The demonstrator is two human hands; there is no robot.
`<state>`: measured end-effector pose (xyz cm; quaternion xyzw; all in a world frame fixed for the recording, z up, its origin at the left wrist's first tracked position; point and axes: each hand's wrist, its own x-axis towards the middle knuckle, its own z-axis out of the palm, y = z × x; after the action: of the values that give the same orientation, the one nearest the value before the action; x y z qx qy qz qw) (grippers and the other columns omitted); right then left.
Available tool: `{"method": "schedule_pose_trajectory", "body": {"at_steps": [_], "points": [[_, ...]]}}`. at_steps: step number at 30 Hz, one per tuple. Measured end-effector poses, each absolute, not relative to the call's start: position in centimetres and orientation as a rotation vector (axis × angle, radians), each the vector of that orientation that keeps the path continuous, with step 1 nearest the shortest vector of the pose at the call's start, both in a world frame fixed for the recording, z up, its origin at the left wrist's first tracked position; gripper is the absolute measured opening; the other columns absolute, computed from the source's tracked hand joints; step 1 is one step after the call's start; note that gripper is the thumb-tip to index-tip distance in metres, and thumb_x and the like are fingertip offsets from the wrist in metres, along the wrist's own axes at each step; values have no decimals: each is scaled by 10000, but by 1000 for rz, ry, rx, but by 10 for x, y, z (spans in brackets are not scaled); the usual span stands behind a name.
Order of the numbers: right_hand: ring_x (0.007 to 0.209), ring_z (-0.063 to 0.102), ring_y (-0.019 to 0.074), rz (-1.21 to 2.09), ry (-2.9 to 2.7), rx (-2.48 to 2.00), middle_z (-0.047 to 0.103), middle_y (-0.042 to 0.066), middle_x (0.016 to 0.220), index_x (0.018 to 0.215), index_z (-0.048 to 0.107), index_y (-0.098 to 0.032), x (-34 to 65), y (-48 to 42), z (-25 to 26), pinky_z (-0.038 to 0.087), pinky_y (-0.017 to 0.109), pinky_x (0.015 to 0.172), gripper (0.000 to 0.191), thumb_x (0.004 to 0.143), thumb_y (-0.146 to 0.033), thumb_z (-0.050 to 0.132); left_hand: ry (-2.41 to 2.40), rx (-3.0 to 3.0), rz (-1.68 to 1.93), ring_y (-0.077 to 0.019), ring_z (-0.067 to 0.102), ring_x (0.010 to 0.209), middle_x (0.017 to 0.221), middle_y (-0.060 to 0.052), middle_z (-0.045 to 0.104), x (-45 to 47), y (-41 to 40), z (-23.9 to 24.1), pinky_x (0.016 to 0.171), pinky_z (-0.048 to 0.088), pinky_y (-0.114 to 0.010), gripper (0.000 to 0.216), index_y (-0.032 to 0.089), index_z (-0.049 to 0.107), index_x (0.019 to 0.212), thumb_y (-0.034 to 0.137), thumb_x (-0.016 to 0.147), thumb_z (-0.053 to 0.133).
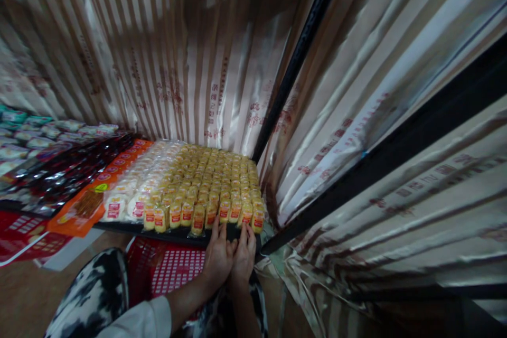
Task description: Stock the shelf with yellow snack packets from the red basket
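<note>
Both my hands reach to the front edge of a low black shelf. My left hand and my right hand lie side by side, fingers stretched toward the front row of small yellow snack packets. The fingertips touch the packets at the shelf edge. The packets stand upright in several tight rows with red labels. Neither hand grips anything that I can see.
White snack packets, orange packets and dark red packets lie left of the yellow ones. A red plastic basket sits under my arms. A striped satin curtain hangs behind and to the right, over black shelf posts.
</note>
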<state>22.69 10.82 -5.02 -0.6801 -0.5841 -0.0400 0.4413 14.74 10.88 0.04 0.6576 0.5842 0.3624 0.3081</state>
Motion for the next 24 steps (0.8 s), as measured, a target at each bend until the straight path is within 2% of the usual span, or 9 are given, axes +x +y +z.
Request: {"method": "schedule_pose_trajectory", "body": {"at_steps": [6,12,17,21,24], "points": [[1166,410,261,-73,-1440,-1718,441,168,1236,1309,401,-110,225,108,-47,382,421,937,523,790,-158,352,1503,1812,989,-229,358,1292,1438,-214,268,137,97,-4,1063,327,-369,438,33,449,1233,186,839,335],[1173,408,262,-78,-1428,-1752,445,175,1241,1279,435,-75,221,107,-42,370,410,953,498,795,-156,355,1633,1738,1109,-222,299,1323,1467,-132,242,126,88,-10,1067,327,-397,524,117,437,1273,76,755,374],[1180,404,257,-67,-1425,-1744,454,168,1238,1273,443,-76,222,107,-41,360,404,967,487,803,-161,349,1711,1597,1047,-215,260,1339,1445,-142,288,126,94,-7,1087,285,-365,569,77,397,1313,71,745,379],[1177,408,259,-41,-1420,-1741,453,171,1237,1262,456,-76,221,107,-40,364,403,967,479,802,-169,356,1751,1621,1052,-214,275,1330,1412,-128,342,127,99,-2,1099,258,-370,577,92,407,1311,67,735,396],[1171,415,263,-45,-1411,-1735,454,169,1237,1263,456,-87,220,106,-39,369,413,965,477,805,-175,356,1773,1673,1083,-231,260,1333,1420,-124,317,126,98,-2,1105,239,-395,595,104,415,1304,56,711,416]]}}
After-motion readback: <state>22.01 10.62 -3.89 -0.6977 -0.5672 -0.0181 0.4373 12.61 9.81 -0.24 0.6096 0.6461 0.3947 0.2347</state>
